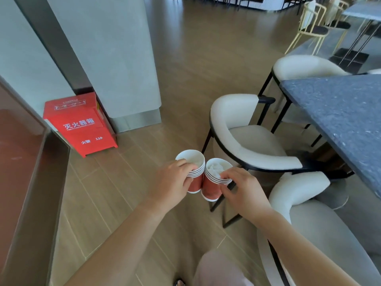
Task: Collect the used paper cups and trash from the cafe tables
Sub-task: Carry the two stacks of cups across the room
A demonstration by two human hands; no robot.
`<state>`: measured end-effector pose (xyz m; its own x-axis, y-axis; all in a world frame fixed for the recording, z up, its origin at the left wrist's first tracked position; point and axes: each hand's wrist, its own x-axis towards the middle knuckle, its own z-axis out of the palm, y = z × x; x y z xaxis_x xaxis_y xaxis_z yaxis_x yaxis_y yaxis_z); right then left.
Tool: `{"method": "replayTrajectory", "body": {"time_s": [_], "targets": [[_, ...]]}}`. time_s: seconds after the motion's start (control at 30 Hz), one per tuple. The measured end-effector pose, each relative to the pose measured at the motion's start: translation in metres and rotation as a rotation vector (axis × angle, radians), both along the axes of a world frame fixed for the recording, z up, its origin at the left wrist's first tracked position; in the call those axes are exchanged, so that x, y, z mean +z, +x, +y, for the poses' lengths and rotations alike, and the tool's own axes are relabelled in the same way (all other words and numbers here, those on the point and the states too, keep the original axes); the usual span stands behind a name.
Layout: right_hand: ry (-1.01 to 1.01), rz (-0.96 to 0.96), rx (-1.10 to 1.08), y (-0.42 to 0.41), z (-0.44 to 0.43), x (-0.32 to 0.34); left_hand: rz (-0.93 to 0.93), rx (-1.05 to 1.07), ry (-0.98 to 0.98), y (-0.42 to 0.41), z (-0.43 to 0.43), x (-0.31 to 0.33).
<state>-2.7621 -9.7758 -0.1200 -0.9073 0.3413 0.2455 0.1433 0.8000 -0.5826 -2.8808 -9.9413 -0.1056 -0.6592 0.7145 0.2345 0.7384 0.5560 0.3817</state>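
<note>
My left hand (pixel 173 182) grips a stack of several red paper cups (pixel 194 183) with white rims, fingers curled over the rim. Right beside it, touching, my right hand (pixel 243 189) holds a second stack of red paper cups (pixel 211 187) with crumpled white tissue (pixel 215 167) inside the top cup. Both stacks are held upright in the air above the wooden floor, in front of me.
A dark stone cafe table (pixel 338 112) stands at the right with white padded chairs (pixel 247 139) tucked along it. A red fire extinguisher box (pixel 80 124) sits by a grey pillar (pixel 115 58) at the left. A brown counter edge (pixel 31 162) runs along the left side.
</note>
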Motion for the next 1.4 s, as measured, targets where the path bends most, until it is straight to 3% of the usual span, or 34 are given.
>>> {"method": "replayTrajectory", "body": {"time_s": [0.6, 0.87, 1.4], "targets": [[0.038, 0.176, -0.073, -0.238, 0.185, 0.015, 0.049, -0.125, 0.011, -0.256, 0.192, 0.017], [0.006, 0.162, -0.077, -0.347, 0.234, 0.01, 0.061, -0.105, -0.006, -0.361, 0.24, 0.013], [0.032, 0.284, -0.175, -0.657, 0.295, 0.02, 0.183, -0.149, 0.027, -0.678, 0.316, 0.042]]}}
